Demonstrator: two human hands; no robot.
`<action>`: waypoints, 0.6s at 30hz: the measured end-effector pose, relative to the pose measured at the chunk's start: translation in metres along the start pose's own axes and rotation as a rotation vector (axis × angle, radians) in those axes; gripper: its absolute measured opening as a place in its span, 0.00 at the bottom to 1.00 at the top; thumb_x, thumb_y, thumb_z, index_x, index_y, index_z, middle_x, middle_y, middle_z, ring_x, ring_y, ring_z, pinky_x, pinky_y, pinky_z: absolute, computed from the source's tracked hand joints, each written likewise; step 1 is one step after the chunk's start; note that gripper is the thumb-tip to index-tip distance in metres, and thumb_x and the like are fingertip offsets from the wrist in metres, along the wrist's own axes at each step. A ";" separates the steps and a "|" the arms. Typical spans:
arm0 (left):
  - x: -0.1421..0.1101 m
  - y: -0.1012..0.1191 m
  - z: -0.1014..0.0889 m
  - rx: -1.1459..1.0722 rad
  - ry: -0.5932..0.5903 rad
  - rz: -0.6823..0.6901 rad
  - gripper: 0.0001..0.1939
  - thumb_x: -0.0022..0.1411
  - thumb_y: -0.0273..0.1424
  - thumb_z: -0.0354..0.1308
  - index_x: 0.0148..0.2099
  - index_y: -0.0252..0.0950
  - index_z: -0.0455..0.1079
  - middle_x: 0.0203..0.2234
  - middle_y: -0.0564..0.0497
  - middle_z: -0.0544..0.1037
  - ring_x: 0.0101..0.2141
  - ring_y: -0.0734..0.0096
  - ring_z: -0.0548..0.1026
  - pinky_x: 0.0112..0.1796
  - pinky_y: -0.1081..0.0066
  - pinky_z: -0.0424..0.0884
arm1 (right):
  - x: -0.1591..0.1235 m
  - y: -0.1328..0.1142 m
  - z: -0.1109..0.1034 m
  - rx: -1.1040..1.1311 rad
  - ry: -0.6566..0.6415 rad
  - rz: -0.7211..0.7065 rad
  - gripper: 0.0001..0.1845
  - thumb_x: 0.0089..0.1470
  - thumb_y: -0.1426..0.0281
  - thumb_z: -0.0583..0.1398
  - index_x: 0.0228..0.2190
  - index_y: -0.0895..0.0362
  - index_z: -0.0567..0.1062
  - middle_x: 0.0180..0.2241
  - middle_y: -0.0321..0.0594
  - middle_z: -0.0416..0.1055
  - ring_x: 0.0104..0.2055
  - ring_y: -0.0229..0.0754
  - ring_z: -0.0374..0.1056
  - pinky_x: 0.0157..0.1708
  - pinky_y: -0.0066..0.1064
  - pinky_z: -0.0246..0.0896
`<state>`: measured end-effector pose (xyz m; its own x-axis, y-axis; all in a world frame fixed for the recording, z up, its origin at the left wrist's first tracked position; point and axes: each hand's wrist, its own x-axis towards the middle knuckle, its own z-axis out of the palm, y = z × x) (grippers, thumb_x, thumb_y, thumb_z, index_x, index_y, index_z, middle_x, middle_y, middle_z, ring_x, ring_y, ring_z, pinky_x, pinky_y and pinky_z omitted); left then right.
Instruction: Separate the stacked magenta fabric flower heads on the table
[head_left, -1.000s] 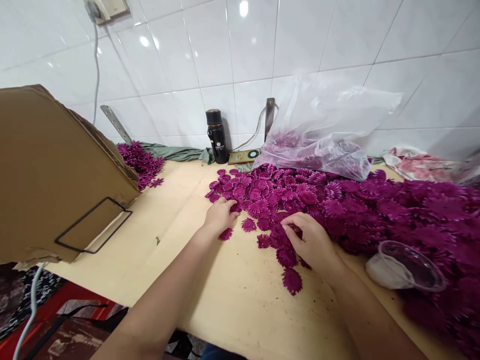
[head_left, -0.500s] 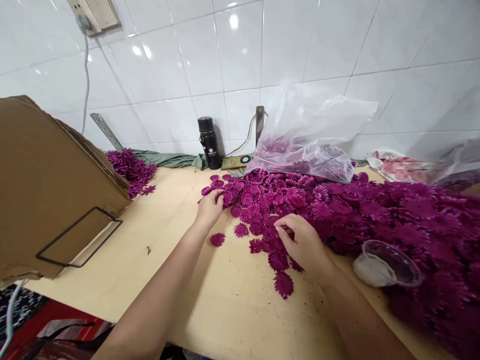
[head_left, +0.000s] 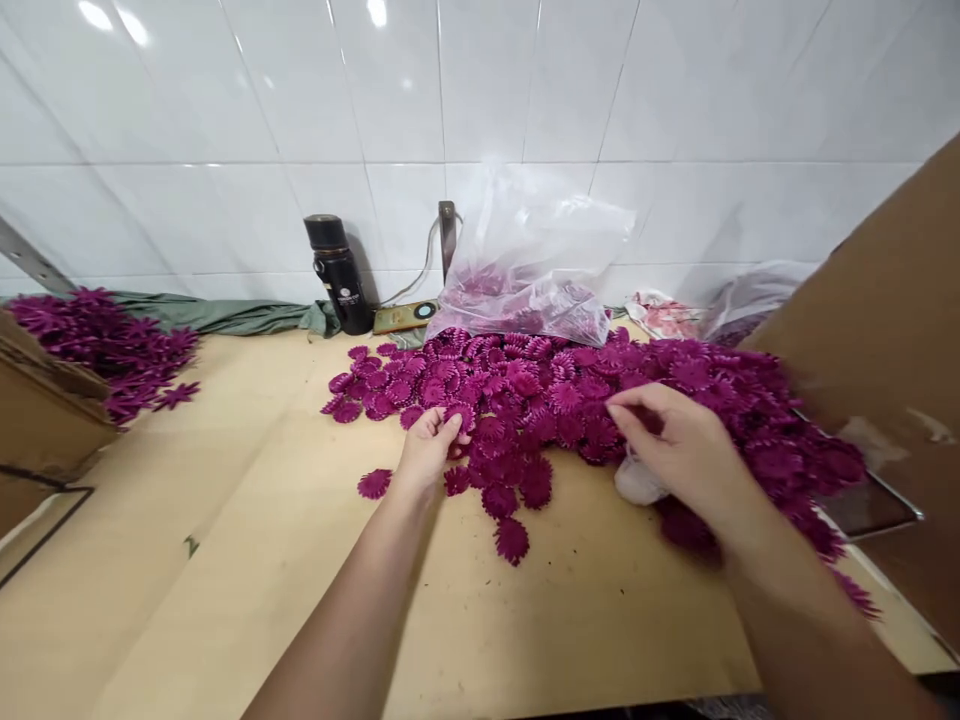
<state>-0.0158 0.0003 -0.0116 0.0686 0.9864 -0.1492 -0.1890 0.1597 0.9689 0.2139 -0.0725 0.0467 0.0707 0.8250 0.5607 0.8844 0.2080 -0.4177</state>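
My left hand pinches a purple artificial flower piece with a jagged rim, at the near left edge of the heap. My right hand is raised over the heap's right part, thumb and forefinger pressed together; anything between them is too small to make out. Below it, partly hidden by the hand, a clear plastic cup with whitish contents lies tipped. The heap of purple flower pieces spreads across the table. One loose flower piece lies left of my left hand.
A clear plastic bag with purple pieces stands behind the heap. A black bottle and a phone are near the tiled wall. Cardboard boxes flank the table, left and right. Star-shaped purple pieces lie at the left.
The view has turned to the right. My left hand has drawn back from the heap's far left side with a flower piece. My right hand has moved right, over the cup.
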 end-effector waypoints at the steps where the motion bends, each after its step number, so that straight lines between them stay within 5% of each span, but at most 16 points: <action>1: 0.000 0.000 0.000 0.013 -0.012 0.008 0.16 0.41 0.38 0.64 0.25 0.36 0.60 0.13 0.59 0.67 0.15 0.81 0.62 0.18 0.79 0.59 | -0.001 0.008 -0.011 -0.051 -0.072 0.080 0.08 0.49 0.67 0.55 0.25 0.54 0.73 0.25 0.38 0.74 0.27 0.42 0.68 0.29 0.33 0.61; 4: 0.001 0.001 0.000 0.056 -0.030 0.089 0.14 0.43 0.35 0.63 0.23 0.35 0.60 0.13 0.60 0.65 0.16 0.82 0.62 0.20 0.80 0.58 | -0.004 0.029 -0.028 -0.231 -0.410 0.221 0.08 0.46 0.67 0.57 0.21 0.53 0.75 0.20 0.36 0.73 0.22 0.41 0.67 0.22 0.30 0.55; 8: 0.001 0.002 -0.003 0.112 -0.010 0.126 0.13 0.45 0.34 0.61 0.23 0.36 0.59 0.13 0.61 0.62 0.16 0.82 0.60 0.20 0.78 0.58 | -0.001 0.039 -0.016 -0.422 -0.715 0.192 0.09 0.40 0.76 0.58 0.17 0.52 0.76 0.19 0.36 0.74 0.22 0.42 0.67 0.22 0.29 0.50; 18: -0.005 0.009 -0.006 0.087 0.003 0.104 0.11 0.49 0.32 0.59 0.24 0.36 0.58 0.13 0.61 0.62 0.16 0.82 0.60 0.21 0.79 0.57 | 0.026 0.007 -0.005 -0.598 -0.993 0.219 0.12 0.32 0.81 0.58 0.08 0.54 0.71 0.09 0.34 0.61 0.14 0.38 0.60 0.18 0.29 0.47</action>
<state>-0.0239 -0.0026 -0.0031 0.0504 0.9976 -0.0471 -0.1095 0.0524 0.9926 0.2238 -0.0524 0.0615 0.0916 0.9147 -0.3937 0.9922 -0.0504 0.1139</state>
